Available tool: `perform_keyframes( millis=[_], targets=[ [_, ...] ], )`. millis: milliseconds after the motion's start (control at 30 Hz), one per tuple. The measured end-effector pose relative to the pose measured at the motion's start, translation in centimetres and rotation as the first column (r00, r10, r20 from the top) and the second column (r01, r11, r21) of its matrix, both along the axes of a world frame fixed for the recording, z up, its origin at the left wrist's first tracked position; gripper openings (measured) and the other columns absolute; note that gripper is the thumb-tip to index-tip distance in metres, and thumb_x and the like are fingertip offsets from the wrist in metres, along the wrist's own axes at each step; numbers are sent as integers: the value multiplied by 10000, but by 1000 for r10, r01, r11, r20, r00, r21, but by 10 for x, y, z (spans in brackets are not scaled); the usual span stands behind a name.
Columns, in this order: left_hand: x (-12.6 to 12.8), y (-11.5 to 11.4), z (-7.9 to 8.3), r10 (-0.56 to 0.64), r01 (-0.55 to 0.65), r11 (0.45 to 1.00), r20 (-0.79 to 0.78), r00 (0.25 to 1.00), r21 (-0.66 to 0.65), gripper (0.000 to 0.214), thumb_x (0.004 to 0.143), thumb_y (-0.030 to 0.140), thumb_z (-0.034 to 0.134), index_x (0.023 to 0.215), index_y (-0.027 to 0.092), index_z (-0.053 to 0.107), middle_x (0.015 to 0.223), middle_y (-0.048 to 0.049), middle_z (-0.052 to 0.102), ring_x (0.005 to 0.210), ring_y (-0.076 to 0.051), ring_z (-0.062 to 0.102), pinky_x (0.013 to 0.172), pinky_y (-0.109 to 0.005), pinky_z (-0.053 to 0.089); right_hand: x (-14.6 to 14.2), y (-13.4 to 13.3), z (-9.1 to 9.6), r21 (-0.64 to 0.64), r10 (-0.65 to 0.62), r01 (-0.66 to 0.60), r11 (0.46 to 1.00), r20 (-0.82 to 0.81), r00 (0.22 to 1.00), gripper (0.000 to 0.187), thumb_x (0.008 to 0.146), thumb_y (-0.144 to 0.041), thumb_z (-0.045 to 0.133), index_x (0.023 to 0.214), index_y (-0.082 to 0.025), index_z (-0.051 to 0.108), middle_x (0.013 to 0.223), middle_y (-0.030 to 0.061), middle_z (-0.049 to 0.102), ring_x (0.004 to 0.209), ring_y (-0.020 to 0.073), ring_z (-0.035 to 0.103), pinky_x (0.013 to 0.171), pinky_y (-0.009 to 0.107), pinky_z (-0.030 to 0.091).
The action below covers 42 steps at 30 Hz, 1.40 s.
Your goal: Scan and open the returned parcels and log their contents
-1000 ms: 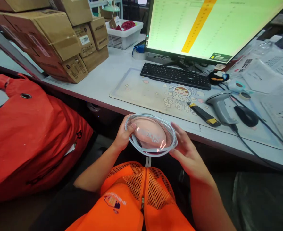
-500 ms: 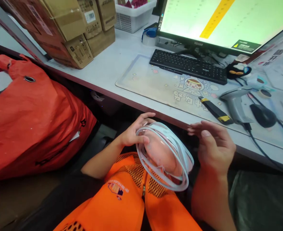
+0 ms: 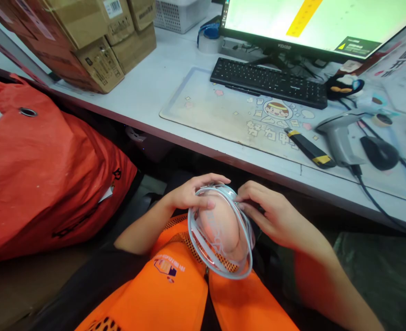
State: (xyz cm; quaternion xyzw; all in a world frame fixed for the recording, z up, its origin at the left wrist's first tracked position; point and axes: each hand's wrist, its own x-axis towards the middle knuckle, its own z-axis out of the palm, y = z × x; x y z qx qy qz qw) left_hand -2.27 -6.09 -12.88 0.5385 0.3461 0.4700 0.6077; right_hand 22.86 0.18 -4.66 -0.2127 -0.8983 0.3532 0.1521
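Gripping pouch (image 3: 220,227) with left hand (image 3: 189,195) (thumb on top); now pinching its right side with right hand (image 3: 271,209), apart moment ago, so likely steadying both sides.

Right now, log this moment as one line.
left hand: holding clear pouch | right hand: at its edge | inside: peach-coloured item | on desk mat: utility knife, barcode scanner

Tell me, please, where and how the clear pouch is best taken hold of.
Probably by the upper-left edge of the clear pouch, from the left, thumb on its front, fingers behind: the pale rim makes a narrow edge to pinch. The left hand holds it there; the right hand is at the upper right.
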Motion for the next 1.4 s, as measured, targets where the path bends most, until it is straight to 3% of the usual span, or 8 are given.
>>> perform_keyframes(
  millis=[333, 533, 867, 933, 1067, 1167, 1267, 1400],
  targets=[
    [-9, 12, 8, 211, -203, 969, 44, 976, -143, 422, 754, 445, 857, 1080, 188, 778, 1026, -80, 762, 947, -259, 710, 878, -353, 557, 9, 4, -7, 573, -43, -118, 811, 260, 965, 210, 1002, -184, 459, 807, -219, 526, 778, 43, 607, 666, 162, 531, 566, 300, 363],
    [-11, 52, 1, 690, -662, 722, 295, 661, -203, 356, 756, 423, 852, 1001, 185, 750, 974, -47, 744, 929, -212, 700, 886, -313, 553, 2, 2, -29, 623, -244, 161, 765, 50, 969, 241, 1033, -234, 461, 815, -218, 562, 745, 28, 611, 686, 147, 564, 591, 288, 366],
    [48, 79, 17, 872, -884, 379, 425, 242, -273, 398, 948, 527, 629, 1235, 261, 557, 1321, -62, 656, 1258, -211, 626, 1042, -332, 525, -80, 14, -70, 360, -492, 604, 711, -358, 794, 236, 1011, -230, 404, 839, -229, 567, 789, 74, 643, 722, 197, 582, 657, 320, 423],
    [47, 75, 21, 847, -851, 436, 452, 278, -294, 432, 906, 513, 699, 1224, 275, 529, 1313, -55, 657, 1232, -206, 642, 1020, -329, 540, -76, 33, -59, 345, -488, 632, 694, -419, 766, 242, 1014, -244, 408, 797, -241, 516, 755, 55, 607, 704, 190, 558, 648, 317, 415],
    [14, 64, 36, 627, -589, 777, 364, 689, -224, 584, 744, 436, 883, 1169, 247, 531, 1150, -60, 707, 1012, -239, 721, 864, -361, 597, -40, 70, -18, 402, -372, 538, 741, -422, 827, 235, 1012, -236, 448, 779, -243, 473, 740, 21, 573, 696, 165, 542, 656, 299, 424],
    [-12, 64, 54, 387, -378, 922, 233, 892, -85, 732, 686, 373, 933, 1302, 256, 556, 1278, -90, 688, 1160, -296, 689, 968, -420, 578, -16, 80, 10, 461, -245, 362, 810, -294, 924, 187, 1002, -213, 466, 827, -233, 529, 792, 29, 617, 727, 166, 570, 678, 296, 450],
    [-14, 71, 64, 352, -357, 934, 225, 908, -20, 734, 705, 392, 912, 1351, 213, 614, 1404, -124, 647, 1353, -345, 575, 1115, -443, 500, -11, 76, 20, 512, -219, 299, 805, -211, 953, 154, 989, -181, 474, 868, -230, 556, 825, 35, 649, 734, 171, 601, 673, 298, 458],
    [12, 81, 57, 592, -562, 802, 385, 708, -200, 580, 758, 489, 843, 1220, 177, 682, 1246, -121, 737, 1222, -344, 671, 1018, -451, 574, -25, 56, 10, 591, -315, 384, 709, -221, 923, 197, 1008, -206, 454, 827, -242, 523, 754, 17, 634, 637, 166, 603, 593, 302, 437]
  ],
)
